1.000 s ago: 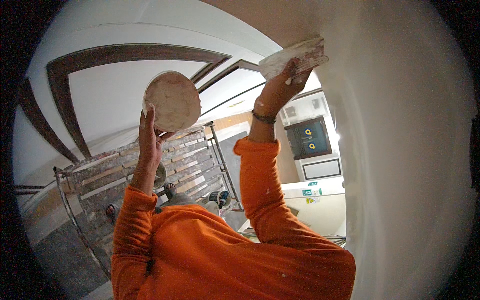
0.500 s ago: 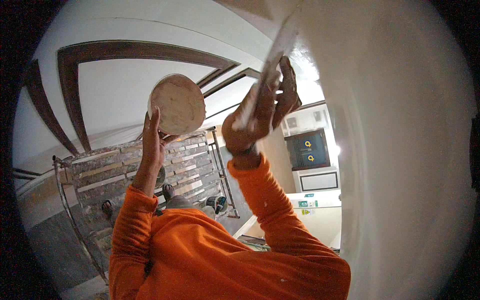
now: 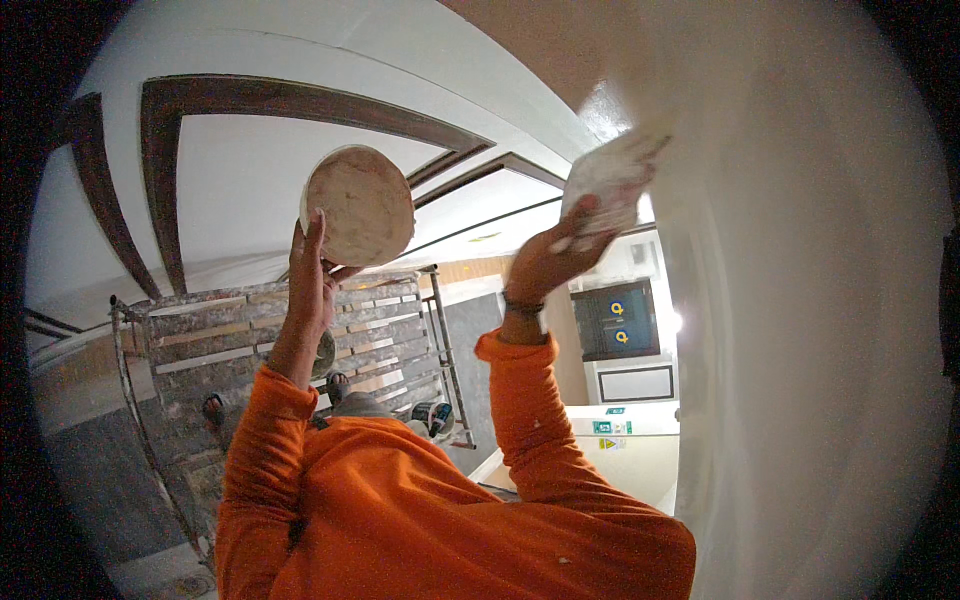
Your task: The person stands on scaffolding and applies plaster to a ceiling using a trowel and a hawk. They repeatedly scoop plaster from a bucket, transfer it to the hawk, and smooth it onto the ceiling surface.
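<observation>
Holding up the round pan (image 3: 358, 205), the left hand (image 3: 311, 285) comes at it from below with the wrist nearly straight, thumb laid up along the near rim and fingers spread underneath. That grip is curled partway, just wide enough for the rim, and has hold of the pan, whose face is mottled with pale residue. Right of the pan and a little lower, the right hand (image 3: 563, 252) reaches up and outward, a dark band (image 3: 523, 304) around its wrist. Its grip is closed on the flat scraper (image 3: 603, 185), which sits to the right of the pan; blur softens the blade, and I cannot tell whether its edge touches the pale wall (image 3: 810, 300) farther right. Orange sleeves (image 3: 525, 400) cover the forearms, below the pan.

Below the pan spreads a slatted scaffold platform (image 3: 205, 352), its boards stained, with 2 feet, the left foot (image 3: 213, 408) and the right foot (image 3: 338, 384), on it. Dark trim (image 3: 300, 97) frames white panels above and left of the pan.

Right of the pan and lower, a dark door (image 3: 593, 325) bears 2 yellow ring-shaped marks. Lower again from the pan are green signs (image 3: 602, 427) and a sign with a yellow triangle (image 3: 607, 443), their lettering too small to read.
</observation>
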A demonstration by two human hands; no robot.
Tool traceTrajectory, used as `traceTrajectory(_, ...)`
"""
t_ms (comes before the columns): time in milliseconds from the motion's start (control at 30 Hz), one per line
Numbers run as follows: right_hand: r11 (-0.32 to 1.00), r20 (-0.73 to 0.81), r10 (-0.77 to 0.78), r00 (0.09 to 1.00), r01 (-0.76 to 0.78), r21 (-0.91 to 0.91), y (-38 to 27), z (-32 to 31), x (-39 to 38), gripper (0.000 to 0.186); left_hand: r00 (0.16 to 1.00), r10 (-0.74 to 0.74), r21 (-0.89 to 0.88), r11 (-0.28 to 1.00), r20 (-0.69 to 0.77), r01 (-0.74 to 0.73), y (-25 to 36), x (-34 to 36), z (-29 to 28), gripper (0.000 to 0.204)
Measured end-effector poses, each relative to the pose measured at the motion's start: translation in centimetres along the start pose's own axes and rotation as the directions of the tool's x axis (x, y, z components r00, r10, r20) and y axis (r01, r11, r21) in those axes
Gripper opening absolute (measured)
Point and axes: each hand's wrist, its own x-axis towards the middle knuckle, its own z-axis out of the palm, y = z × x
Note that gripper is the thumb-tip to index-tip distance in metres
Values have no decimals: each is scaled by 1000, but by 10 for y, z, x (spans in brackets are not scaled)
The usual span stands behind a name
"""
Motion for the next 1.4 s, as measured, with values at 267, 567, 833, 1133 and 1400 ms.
traceTrajectory(267,957,35,125,991,-130,259,-30,32,23,65,1000,-14,-6,1000,-24,13,6,8,-5,80)
traceTrajectory(567,782,301,-608,735,487,390,-115,16,-38,38,1000,3,-55,998,-13,-4,13,8,-11,81)
traceTrajectory(833,759,103,-649,754,631,163,-45,40,0,38,999,39,-81,996,-10,-40,8,15,-14,85)
traceTrajectory(1133,838,196,-545,815,519,170,-18,38,-49,32,995,95,-61,993,-39,-97,18,11,-23,78)
traceTrajectory(1400,973,93,5,996,-26,229,-41,33,2,71,988,93,-90,990,-123,-105,12,5,-41,75)
